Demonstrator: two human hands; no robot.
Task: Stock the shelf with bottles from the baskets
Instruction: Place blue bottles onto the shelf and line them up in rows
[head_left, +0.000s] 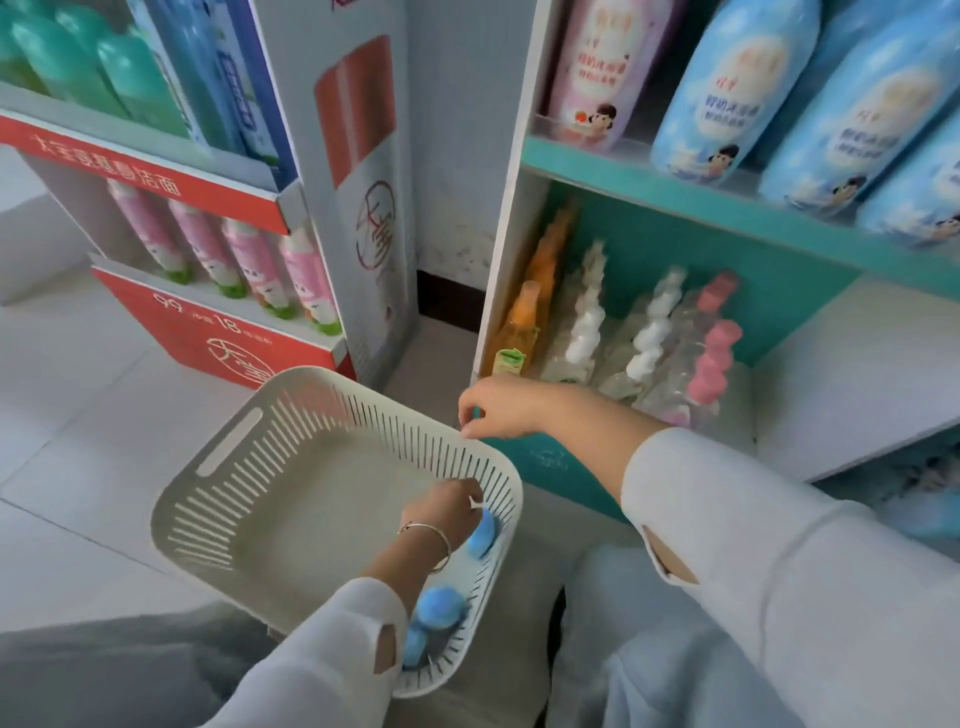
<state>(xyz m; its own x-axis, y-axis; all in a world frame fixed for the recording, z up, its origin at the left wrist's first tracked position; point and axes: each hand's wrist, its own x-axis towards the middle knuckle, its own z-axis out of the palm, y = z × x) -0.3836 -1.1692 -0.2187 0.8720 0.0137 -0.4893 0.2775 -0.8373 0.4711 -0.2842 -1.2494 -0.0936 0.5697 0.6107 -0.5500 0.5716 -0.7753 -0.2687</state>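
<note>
A person crouched at a shop shelf (675, 208) reaches the left hand (441, 512) into a white slotted basket (218, 467), fingers curled down over a blue-capped bottle (484, 534) resting against the basket's right wall. Only the cap shows, just below the fingertips. The body is hidden under the hand, so its long axis and heading cannot be read. Two more blue caps (439, 608) sit behind the wrist along the same wall. The right hand (498, 408) pinches the basket's far rim between thumb and curled fingers. Just beyond those fingers, in the shelf's lower compartment, orange bottles (517, 332), white-capped bottles (584, 332) and pink-capped bottles (714, 358) stand upright, caps up, in rows running front to back.
</note>
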